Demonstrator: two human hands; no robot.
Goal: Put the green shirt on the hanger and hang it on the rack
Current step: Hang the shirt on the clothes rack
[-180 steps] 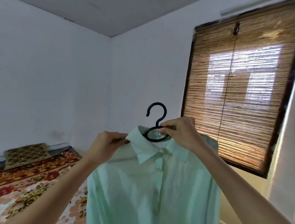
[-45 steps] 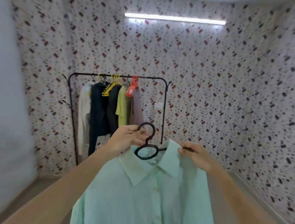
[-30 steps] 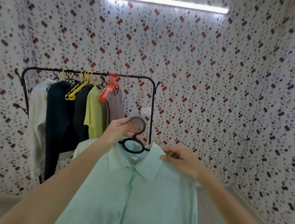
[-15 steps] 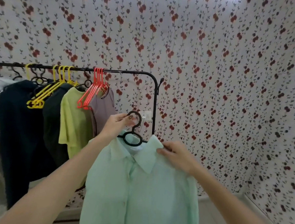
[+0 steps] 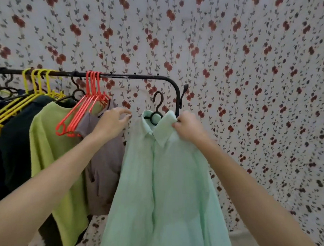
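The green shirt (image 5: pixel 164 178) is on its black hanger (image 5: pixel 159 108), hook up, just under the rack (image 5: pixel 137 77) bar, pinched at the collar by the right grip (image 5: pixel 188 128), the left grip (image 5: pixel 111 125) spread open beside it.

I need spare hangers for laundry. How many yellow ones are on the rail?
4, going by hooks: the yellow hangers hang side by side on the rail's left stretch, left of the red hangers. Their bodies overlap, so one more may be hidden.
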